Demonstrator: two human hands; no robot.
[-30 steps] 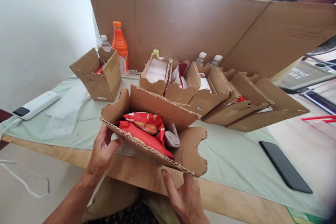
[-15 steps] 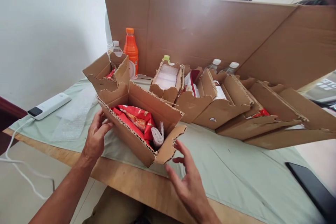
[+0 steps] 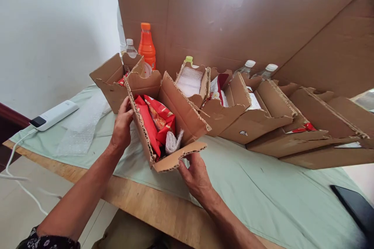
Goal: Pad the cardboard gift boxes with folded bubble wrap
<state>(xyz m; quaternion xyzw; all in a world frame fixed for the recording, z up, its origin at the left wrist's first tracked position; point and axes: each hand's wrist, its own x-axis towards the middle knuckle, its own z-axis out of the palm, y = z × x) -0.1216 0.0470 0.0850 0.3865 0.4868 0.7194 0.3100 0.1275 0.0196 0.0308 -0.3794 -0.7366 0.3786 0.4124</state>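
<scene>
An open-topped cardboard box (image 3: pixel 143 132) stands at the front of the table, turned at an angle. Inside it lie a red food packet (image 3: pixel 162 118) and a rolled piece of bubble wrap (image 3: pixel 173 142). My left hand (image 3: pixel 122 124) presses against the box's left wall near its far end, thumb at the top edge. At the near right corner my right hand (image 3: pixel 194 171) grips the notched end flap, its thumb in front and the other fingers partly hidden behind the cardboard.
Behind stand more open cardboard boxes (image 3: pixel 228 120), an orange bottle (image 3: pixel 147 46), clear bottles (image 3: pixel 268 71) and a tall cardboard panel (image 3: pixel 219 23). At left lie a white power bank (image 3: pixel 55 114) with a cable and flat bubble wrap (image 3: pixel 78 132). A dark phone-like slab (image 3: pixel 353 206) lies at right.
The box has turned, its near end swinging left and its far end shifting right. My right hand has closed from spread fingers onto the end flap; my left hand has moved up along the wall.
</scene>
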